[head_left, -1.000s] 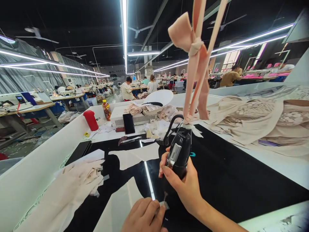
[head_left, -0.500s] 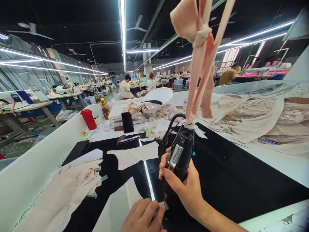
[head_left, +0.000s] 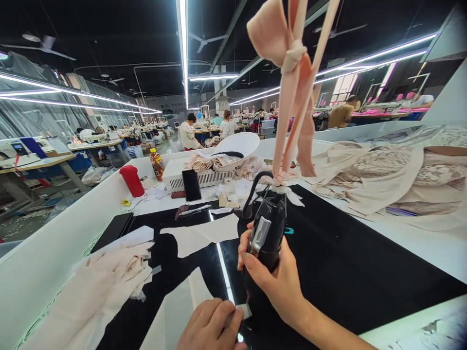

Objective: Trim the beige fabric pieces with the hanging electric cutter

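My right hand [head_left: 277, 282] is wrapped round a black hand-held electric tool [head_left: 270, 223] with a silver lever on its side. The tool hangs upright from knotted pink fabric strips [head_left: 288, 97], and a black cord loops from its top. At its lower end, my left hand [head_left: 213, 323] pinches a small pale strip [head_left: 243, 311]. The tool's tip is hidden, so I cannot tell whether it touches the strip. A white curved pattern piece [head_left: 175, 311] lies beside my left hand, and another pale cut piece [head_left: 202, 234] lies farther back on the black table top [head_left: 339, 272].
Pale beige fabric pieces [head_left: 95, 287] are heaped at left, with larger garments [head_left: 386, 180] along the right. Toward the back are a phone [head_left: 191, 184], a pen [head_left: 195, 210], a red cup [head_left: 132, 181], a bottle [head_left: 156, 164] and scraps. A turquoise clip [head_left: 289, 231] lies behind the tool.
The tool and both hands appear slightly farther left, along with the whole view. The pale strip shows more beyond my left fingertips, and the turquoise clip is more exposed.
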Demonstrator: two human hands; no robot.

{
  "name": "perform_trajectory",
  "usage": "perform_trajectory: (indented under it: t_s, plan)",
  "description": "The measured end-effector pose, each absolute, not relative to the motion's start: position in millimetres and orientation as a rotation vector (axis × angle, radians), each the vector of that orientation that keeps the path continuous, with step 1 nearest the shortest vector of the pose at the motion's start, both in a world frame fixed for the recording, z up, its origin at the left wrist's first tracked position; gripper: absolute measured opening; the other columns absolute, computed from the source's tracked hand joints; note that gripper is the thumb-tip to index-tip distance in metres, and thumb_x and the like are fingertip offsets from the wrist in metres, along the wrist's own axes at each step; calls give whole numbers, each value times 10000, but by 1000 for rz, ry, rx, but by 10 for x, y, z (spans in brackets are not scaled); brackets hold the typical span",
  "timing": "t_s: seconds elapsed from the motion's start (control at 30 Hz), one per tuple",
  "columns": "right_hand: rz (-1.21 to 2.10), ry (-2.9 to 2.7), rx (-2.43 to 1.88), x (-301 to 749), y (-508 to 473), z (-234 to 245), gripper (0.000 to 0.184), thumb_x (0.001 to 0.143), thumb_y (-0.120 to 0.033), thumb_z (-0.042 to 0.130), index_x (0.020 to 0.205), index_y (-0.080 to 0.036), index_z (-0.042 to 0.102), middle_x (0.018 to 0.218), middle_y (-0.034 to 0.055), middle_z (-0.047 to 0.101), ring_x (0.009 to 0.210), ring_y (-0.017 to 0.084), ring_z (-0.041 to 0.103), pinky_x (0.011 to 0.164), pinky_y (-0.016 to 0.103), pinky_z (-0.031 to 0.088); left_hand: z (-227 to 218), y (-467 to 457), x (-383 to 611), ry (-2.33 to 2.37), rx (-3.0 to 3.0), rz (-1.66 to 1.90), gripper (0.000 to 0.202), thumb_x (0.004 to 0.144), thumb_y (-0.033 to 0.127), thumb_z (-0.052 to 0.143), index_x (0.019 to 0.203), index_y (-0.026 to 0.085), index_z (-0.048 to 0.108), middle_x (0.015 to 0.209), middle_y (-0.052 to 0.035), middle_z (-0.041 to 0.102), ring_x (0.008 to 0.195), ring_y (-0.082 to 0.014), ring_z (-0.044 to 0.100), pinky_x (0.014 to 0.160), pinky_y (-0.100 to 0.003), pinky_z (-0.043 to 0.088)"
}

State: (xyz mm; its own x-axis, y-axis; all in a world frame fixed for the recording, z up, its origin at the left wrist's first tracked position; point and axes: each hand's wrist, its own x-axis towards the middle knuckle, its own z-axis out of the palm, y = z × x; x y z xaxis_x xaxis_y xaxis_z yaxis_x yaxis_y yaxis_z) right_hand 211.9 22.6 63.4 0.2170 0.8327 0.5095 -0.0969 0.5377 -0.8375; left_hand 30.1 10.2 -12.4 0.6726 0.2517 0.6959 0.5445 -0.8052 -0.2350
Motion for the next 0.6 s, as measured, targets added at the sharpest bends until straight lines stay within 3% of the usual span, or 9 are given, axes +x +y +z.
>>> perform_trajectory:
  t_s: [0.27, 0.6]
  plan:
    - [823, -1175, -766, 2144, 223, 594, 257, 911, -296, 762, 1070, -274, 561, 813, -31, 654, 622, 145, 612, 605, 281, 549, -106, 103, 309, -574, -2460, -921, 518, 1165, 417, 288, 1025, 181, 727, 888, -1, 753, 744, -132, 730, 683, -239, 560]
    - [803, -1157, -770, 2103, 177, 676, 232, 873, -280, 743, 1000, -257, 550, 739, -43, 624, 558, 141, 590, 536, 270, 521, -296, 124, 204, -566, -2514, -760, 480, 1156, 431, 317, 1180, 179, 725, 1015, -42, 737, 889, -163, 722, 768, -261, 582]
